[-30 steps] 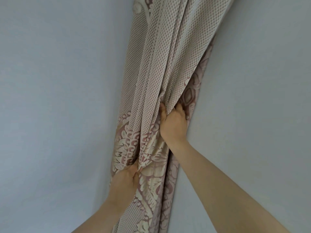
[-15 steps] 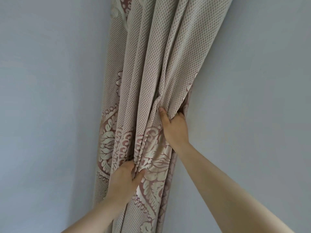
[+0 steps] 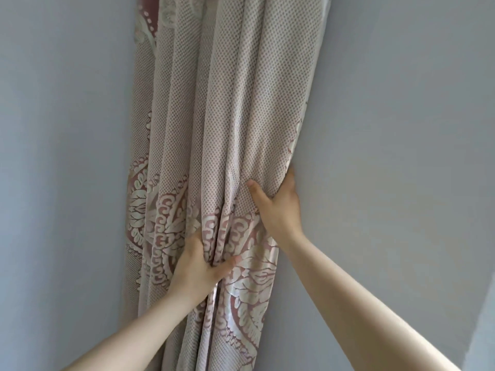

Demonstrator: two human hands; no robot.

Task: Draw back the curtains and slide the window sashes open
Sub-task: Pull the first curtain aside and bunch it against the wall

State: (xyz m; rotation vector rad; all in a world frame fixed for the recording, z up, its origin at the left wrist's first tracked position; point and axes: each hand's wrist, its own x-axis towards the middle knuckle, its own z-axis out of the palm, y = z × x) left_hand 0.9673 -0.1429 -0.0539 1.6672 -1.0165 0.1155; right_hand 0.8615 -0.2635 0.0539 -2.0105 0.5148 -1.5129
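A beige and pink patterned curtain (image 3: 214,116) hangs bunched in folds in the corner between two pale walls. My left hand (image 3: 198,266) pinches a fold low down, where the leaf pattern is. Higher and to the right, my right hand (image 3: 276,207) grips the curtain's right edge against the wall, thumb on the front and fingers behind the cloth. No window sash is in view.
A pale grey wall (image 3: 61,156) lies left of the curtain and another (image 3: 401,129) to its right. A lighter strip (image 3: 482,330) shows at the bottom right corner.
The curtain bundle has spread wider, with both hands kept on it. My right hand has slid from the inner folds to the bundle's right edge, and the view has shifted.
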